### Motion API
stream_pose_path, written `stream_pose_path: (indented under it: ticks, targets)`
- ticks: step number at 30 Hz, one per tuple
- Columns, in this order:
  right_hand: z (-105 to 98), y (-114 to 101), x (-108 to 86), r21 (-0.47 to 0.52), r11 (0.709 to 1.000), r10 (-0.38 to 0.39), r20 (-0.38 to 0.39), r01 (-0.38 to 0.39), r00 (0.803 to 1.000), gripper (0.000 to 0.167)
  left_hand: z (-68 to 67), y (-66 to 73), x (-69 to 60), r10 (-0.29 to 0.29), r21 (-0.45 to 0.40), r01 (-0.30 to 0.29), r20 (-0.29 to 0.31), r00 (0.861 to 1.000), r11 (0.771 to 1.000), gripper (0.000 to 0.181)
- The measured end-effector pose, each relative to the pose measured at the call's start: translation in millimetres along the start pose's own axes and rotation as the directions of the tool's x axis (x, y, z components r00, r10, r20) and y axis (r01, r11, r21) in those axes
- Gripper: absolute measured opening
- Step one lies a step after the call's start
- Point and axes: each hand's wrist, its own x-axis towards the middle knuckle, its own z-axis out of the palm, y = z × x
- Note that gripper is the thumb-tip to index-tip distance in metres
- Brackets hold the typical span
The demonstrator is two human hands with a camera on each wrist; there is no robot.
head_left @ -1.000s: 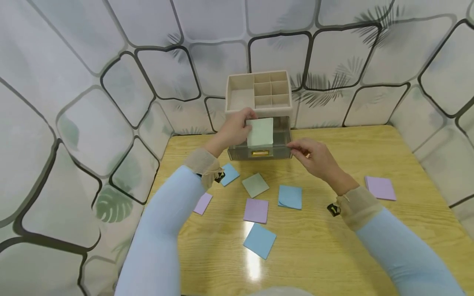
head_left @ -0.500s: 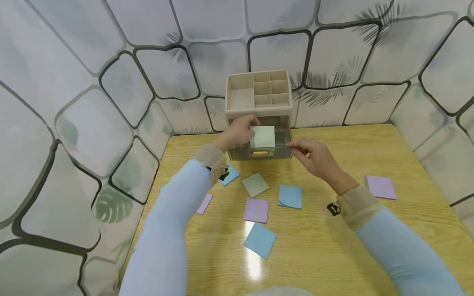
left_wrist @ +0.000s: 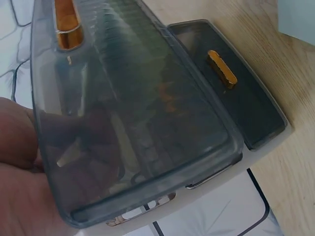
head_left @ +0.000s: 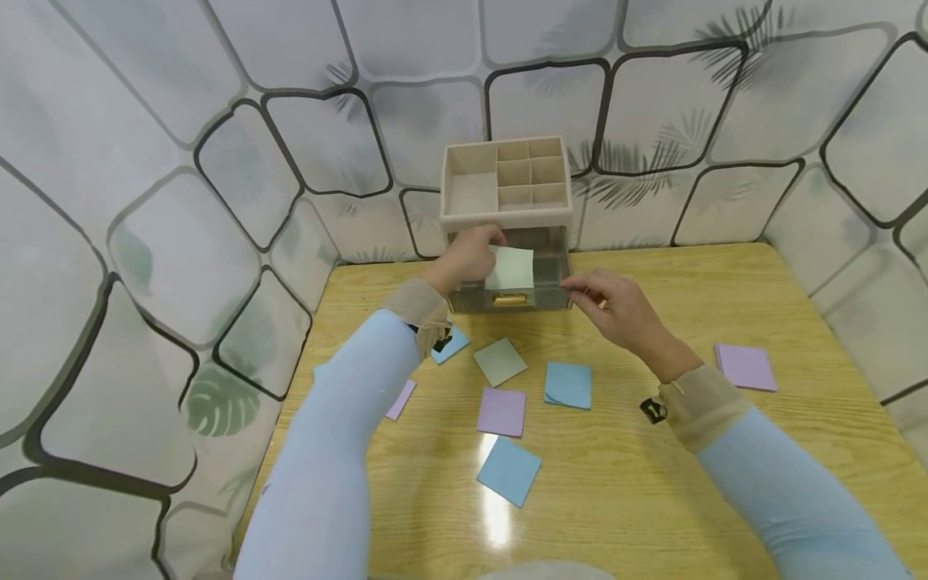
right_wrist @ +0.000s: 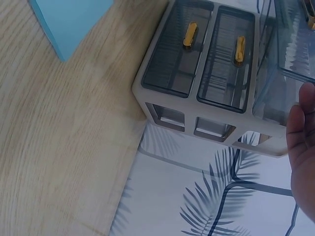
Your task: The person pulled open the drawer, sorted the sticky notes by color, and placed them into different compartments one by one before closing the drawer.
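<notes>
A smoky, see-through drawer (head_left: pixel 553 270) with a gold handle is pulled out at the top of a cream desktop organizer (head_left: pixel 507 217). My left hand (head_left: pixel 466 256) reaches into it and holds the left edge of a pale green sticky note pad (head_left: pixel 515 270), which lies low behind the drawer front. Fingertips of that hand are hidden by the pad. At the front right corner of the drawer, my right hand (head_left: pixel 612 306) pinches the rim. The left wrist view shows part of the left hand (left_wrist: pixel 19 167) dimly through the drawer wall (left_wrist: pixel 142 113).
Two lower drawers (right_wrist: pixel 177 54) of the organizer are closed. On the wooden table (head_left: pixel 623 483) lie a green pad (head_left: pixel 500 362), blue pads (head_left: pixel 568 385) and purple pads (head_left: pixel 502 412), with another purple pad (head_left: pixel 745 367) far right. A patterned cloth wall (head_left: pixel 428 48) stands behind.
My left hand has lowered the green sticky note pad into the drawer, then shifted it slightly left. The right hand has stayed at the drawer's corner.
</notes>
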Motion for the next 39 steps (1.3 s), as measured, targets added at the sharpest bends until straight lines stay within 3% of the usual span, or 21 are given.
stream_pose_path:
  ticks: [5,8,19,22,26,29,31,34,36,39]
  targets:
    - [-0.2,-0.7,-0.3,0.001,1.0,-0.001,-0.006,0.001,1.0,0.021,2.1,2.7,-1.9,0.006,0.132,-0.013,0.053,0.999,0.991,0.048]
    - [0.3,-0.1,-0.2,0.0,1.0,-0.001,-0.004,0.001,1.0,0.02,4.2,4.0,-1.4,-0.002,0.168,-0.012,0.081,0.997,0.986,0.048]
    - [1.3,0.4,-0.8,0.004,1.0,-0.008,-0.006,0.008,1.0,0.021,10.0,4.9,0.5,-0.001,0.335,-0.034,0.102,0.995,0.942,0.044]
    - [1.6,0.5,-0.7,0.003,1.0,-0.007,-0.005,0.007,1.0,0.02,10.0,6.8,-2.7,0.008,0.322,-0.026,0.057,0.998,0.946,0.043]
    - [1.5,0.7,-1.5,0.001,1.0,0.01,0.0,-0.01,1.0,0.02,9.7,8.9,-10.2,0.046,0.233,-0.026,-0.081,0.996,0.972,0.038]
    - [0.8,-0.4,-2.2,0.0,1.0,0.028,0.005,-0.028,1.0,0.019,7.9,7.7,-20.5,0.12,0.133,-0.095,-0.199,0.973,0.987,0.031]
    - [0.4,-0.9,-2.8,0.0,0.999,0.037,0.005,-0.037,0.999,0.019,6.9,5.0,-30.8,0.193,0.071,-0.18,-0.275,0.942,0.981,0.027]
    - [0.4,-0.8,-3.5,0.005,0.999,0.047,0.006,-0.047,0.999,0.02,8.3,0.5,-52.7,0.297,0.015,-0.31,-0.337,0.894,0.951,0.023]
    - [0.9,-0.1,-3.7,0.013,0.999,0.048,0.009,-0.048,0.999,0.021,11.7,-2.0,-71.0,0.364,0.018,-0.38,-0.328,0.872,0.925,0.022]
    - [1.0,0.9,-3.5,0.017,0.999,0.05,0.017,-0.05,0.999,0.022,22.5,-8.4,-95.9,0.465,0.056,-0.465,-0.218,0.858,0.884,0.02]
